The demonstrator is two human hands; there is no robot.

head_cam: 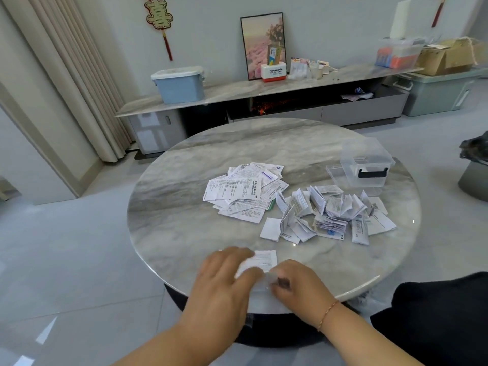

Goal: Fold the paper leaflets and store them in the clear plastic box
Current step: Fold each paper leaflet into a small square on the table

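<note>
A paper leaflet (260,262) lies flat at the near edge of the round marble table (184,165). The left hand (224,276) presses on it with straight fingers. The right hand (298,282) pinches its near edge, fingers curled. The paper looks thin, light and bendy, so it should fold best held by the edges and pressed flat. Farther off sits a pile of flat leaflets (243,191), and beside it a heap of folded leaflets (330,212). The clear plastic box (367,162) stands open behind that heap, with nothing in it that I can see.
</note>
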